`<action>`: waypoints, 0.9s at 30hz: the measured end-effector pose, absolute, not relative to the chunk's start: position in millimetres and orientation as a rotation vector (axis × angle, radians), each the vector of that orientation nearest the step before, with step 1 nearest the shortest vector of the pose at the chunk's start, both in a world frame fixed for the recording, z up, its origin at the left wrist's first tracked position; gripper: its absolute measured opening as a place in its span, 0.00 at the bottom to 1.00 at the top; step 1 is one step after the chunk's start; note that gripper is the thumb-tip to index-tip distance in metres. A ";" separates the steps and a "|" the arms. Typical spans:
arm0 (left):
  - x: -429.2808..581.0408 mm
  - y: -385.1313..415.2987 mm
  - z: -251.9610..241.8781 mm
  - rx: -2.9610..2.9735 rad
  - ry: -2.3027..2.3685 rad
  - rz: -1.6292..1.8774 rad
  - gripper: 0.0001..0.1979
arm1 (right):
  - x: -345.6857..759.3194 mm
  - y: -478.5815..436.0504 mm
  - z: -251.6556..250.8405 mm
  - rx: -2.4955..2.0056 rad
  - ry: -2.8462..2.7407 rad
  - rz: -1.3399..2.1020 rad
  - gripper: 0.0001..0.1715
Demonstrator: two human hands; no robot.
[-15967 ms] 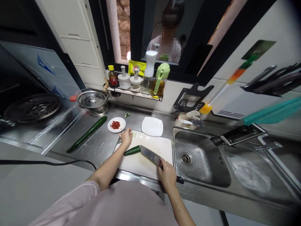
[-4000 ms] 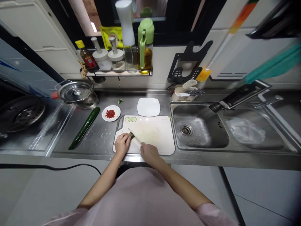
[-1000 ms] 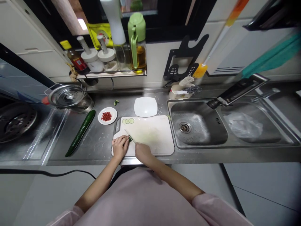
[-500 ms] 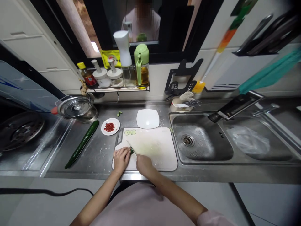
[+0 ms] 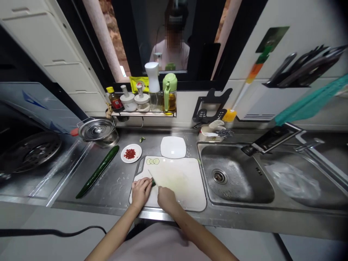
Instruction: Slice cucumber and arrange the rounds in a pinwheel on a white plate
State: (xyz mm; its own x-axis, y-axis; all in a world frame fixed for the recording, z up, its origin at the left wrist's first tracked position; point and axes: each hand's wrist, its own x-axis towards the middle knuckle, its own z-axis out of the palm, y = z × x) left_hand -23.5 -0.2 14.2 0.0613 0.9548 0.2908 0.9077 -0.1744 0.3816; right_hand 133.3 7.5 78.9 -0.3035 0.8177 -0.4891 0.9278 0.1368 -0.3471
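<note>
On the white cutting board (image 5: 182,181), my left hand (image 5: 141,191) is curled over a short green cucumber piece (image 5: 153,183), pinning it down. My right hand (image 5: 165,198) grips the handle of a knife (image 5: 152,177), whose blade runs edge-on against the cucumber piece beside my left fingers. A few cucumber slices (image 5: 152,161) lie at the board's far left corner.
A whole cucumber (image 5: 98,171) lies on the steel counter to the left, near a lidded pot (image 5: 98,131). A small plate of red bits (image 5: 131,153) and an empty white plate (image 5: 173,147) sit behind the board. The sink (image 5: 233,177) is to the right. A person's reflection shows in the window.
The view has tilted upward, so the window and wall show more. Both hands stay at the cucumber piece on the board's near left, with the knife still against it.
</note>
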 end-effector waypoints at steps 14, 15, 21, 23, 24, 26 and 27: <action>-10.7 -6.6 28.0 2.109 2.000 0.723 0.14 | 141.7 9.2 76.6 1.771 2.269 -0.776 0.19; -10.1 -7.1 29.0 2.102 1.999 0.723 0.13 | 144.2 9.5 77.1 1.779 2.275 -0.787 0.19; -9.3 -9.4 27.5 1.950 2.038 0.778 0.13 | 162.8 8.6 83.6 1.857 2.292 -0.650 0.20; -9.0 -10.9 24.2 1.921 2.052 0.814 0.13 | 172.0 8.4 85.2 1.922 2.267 -0.582 0.20; -8.8 -11.7 22.4 1.915 2.060 0.834 0.14 | 177.0 8.6 86.1 1.962 2.254 -0.549 0.20; -8.2 -13.4 19.6 1.903 2.084 0.882 0.14 | 186.7 9.5 88.3 2.046 2.243 -0.475 0.20; -7.9 -14.2 18.6 1.898 2.094 0.908 0.15 | 190.9 10.2 89.9 2.091 2.242 -0.432 0.20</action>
